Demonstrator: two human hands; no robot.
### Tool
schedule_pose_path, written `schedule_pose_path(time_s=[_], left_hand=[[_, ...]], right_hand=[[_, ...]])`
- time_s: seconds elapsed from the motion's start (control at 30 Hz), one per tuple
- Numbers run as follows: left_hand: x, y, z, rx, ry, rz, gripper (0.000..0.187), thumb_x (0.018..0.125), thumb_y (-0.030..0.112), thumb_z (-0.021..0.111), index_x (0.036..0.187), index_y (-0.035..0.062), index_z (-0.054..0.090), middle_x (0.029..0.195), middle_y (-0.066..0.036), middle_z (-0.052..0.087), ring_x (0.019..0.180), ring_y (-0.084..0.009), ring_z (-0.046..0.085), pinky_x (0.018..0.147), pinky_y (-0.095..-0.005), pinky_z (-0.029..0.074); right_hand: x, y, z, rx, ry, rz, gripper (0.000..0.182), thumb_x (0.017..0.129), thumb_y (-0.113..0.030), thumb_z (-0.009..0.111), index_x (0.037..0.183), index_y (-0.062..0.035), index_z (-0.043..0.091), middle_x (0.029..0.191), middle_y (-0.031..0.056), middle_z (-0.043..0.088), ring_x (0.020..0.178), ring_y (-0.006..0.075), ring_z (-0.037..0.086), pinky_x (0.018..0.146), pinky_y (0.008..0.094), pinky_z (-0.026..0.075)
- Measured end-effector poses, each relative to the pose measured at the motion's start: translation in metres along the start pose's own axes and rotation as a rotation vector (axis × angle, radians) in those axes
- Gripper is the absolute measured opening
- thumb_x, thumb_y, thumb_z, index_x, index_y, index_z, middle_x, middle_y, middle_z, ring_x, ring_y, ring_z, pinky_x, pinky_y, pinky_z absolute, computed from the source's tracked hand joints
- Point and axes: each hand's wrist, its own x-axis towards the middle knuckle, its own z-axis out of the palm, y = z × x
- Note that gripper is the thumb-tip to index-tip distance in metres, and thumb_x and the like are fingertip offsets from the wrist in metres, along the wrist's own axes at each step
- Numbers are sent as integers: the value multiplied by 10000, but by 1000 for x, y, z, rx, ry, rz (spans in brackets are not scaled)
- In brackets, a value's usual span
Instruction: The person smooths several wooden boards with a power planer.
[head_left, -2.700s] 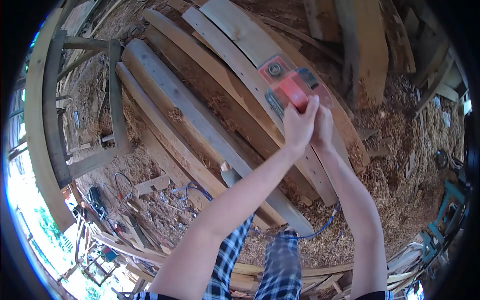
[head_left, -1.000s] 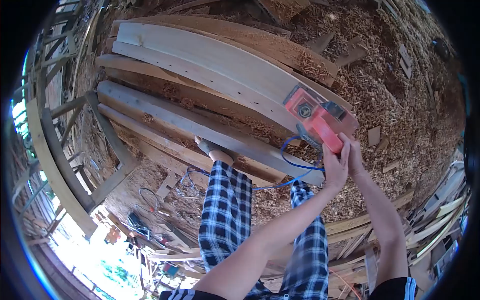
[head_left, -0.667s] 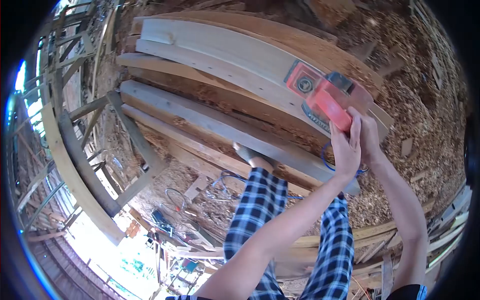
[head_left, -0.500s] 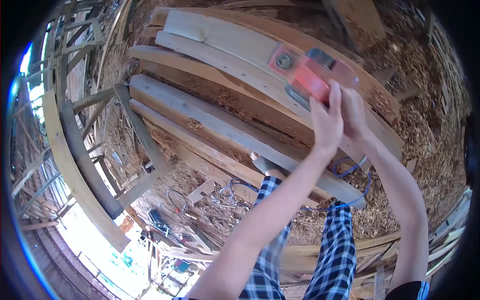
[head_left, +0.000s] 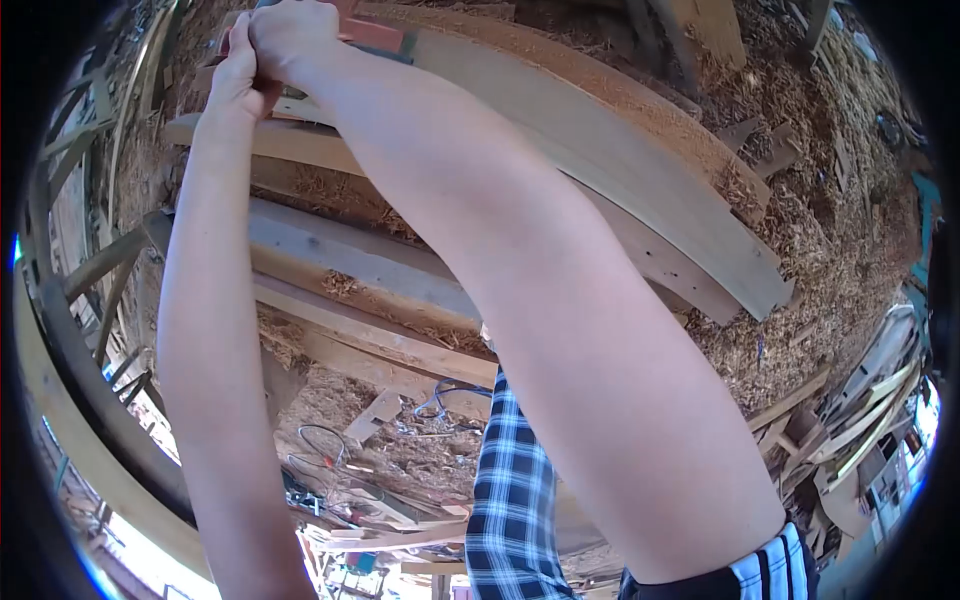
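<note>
A red electric planer [head_left: 378, 36] lies at the far end of a pale, broad timber beam [head_left: 570, 140], at the top left of the view. My right hand [head_left: 295, 42] is closed around it and hides most of its body. Pressed close beside it, my left hand [head_left: 240, 80] is also closed at the planer's grip, with its fingers partly hidden. Both arms stretch far forward and cover parts of the timbers. Beneath the planer, the contact with the wood is hidden.
More long timbers [head_left: 350, 262] lie parallel on the near side. Wood shavings [head_left: 830, 260] cover the ground. A blue cable [head_left: 440, 400] runs near my checked trouser leg [head_left: 512, 490]. Wooden trestle framing [head_left: 105, 262] stands left; offcuts [head_left: 860, 440] pile up at right.
Both hands have moved the planer along the beam from the right-centre to the far upper left. My arms are now stretched out further, and the view has shifted.
</note>
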Motion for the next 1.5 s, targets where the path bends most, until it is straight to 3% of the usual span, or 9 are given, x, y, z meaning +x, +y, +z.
schedule_pose_path(time_s=[0.1, 0.2, 0.4, 0.53, 0.73, 0.87, 1.13, 1.27, 1.5], left_hand=[[-9, 8, -5, -7, -122, -120, 272, 887, 410, 576, 1028, 178, 559, 1026, 0, 633, 959, -154, 602, 808, -349, 524], [-31, -7, 2, -10, -155, -115, 276, 897, 409, 560, 1034, 169, 560, 1024, -7, 629, 953, -164, 600, 824, -349, 516], [-153, -71, 67, 82, -87, -44, 360, 923, 433, 504, 1172, 180, 444, 1201, -28, 530, 1069, -155, 528, 860, -346, 487], [-249, -128, 121, 8, -127, 2, 404, 935, 498, 430, 1226, 218, 444, 1161, -18, 552, 1071, -149, 541, 897, -323, 467], [-400, -204, 205, 58, -88, -111, 522, 941, 483, 438, 1205, 34, 465, 1150, -55, 541, 1069, -141, 513, 916, -308, 425], [-499, -259, 259, 36, -179, -137, 446, 954, 416, 460, 1156, 21, 501, 1079, -52, 551, 992, -103, 501, 881, -278, 415], [-658, -363, 341, 10, -266, -159, 427, 913, 310, 571, 1166, -12, 449, 1105, -97, 533, 1014, -150, 506, 896, -296, 403], [-670, -363, 348, 182, -314, -146, 452, 900, 308, 590, 1176, -14, 433, 1094, -120, 529, 1017, -187, 517, 906, -310, 404], [-599, -325, 320, 159, -195, -92, 410, 906, 278, 580, 1147, -27, 450, 1051, -114, 547, 980, -163, 531, 874, -291, 416]], right_hand=[[-4, -1, -6, -44, -2, -26, 305, 864, -306, 493, 931, -70, 675, 968, 119, 670, 884, 210, 657, 713, 346, 519], [-27, 9, -19, 26, -40, 1, 314, 862, -319, 486, 934, -89, 687, 1027, 145, 661, 940, 275, 654, 733, 371, 536], [-122, 66, -83, -93, -9, -65, 276, 880, -313, 480, 894, -92, 645, 818, 142, 673, 791, 310, 673, 676, 417, 540], [-199, 120, -133, -112, -7, -91, 269, 872, -319, 468, 855, -108, 635, 786, 135, 668, 746, 305, 673, 623, 425, 541], [-331, 198, -234, -76, -88, -54, 197, 851, -298, 503, 817, -111, 554, 699, 144, 638, 671, 323, 650, 557, 439, 513], [-422, 250, -304, -69, -247, 131, 185, 812, -259, 561, 854, -80, 543, 715, 165, 635, 707, 358, 631, 589, 441, 483], [-593, 351, -403, 85, -103, 323, 198, 714, -161, 641, 888, -79, 594, 725, 152, 631, 693, 334, 631, 583, 379, 489], [-604, 359, -416, 162, -96, 436, 163, 695, -114, 636, 846, -63, 601, 728, 158, 619, 679, 350, 619, 579, 370, 481], [-524, 315, -379, 14, -117, 218, 201, 718, -178, 645, 849, -51, 560, 739, 178, 615, 721, 379, 609, 587, 399, 472]])
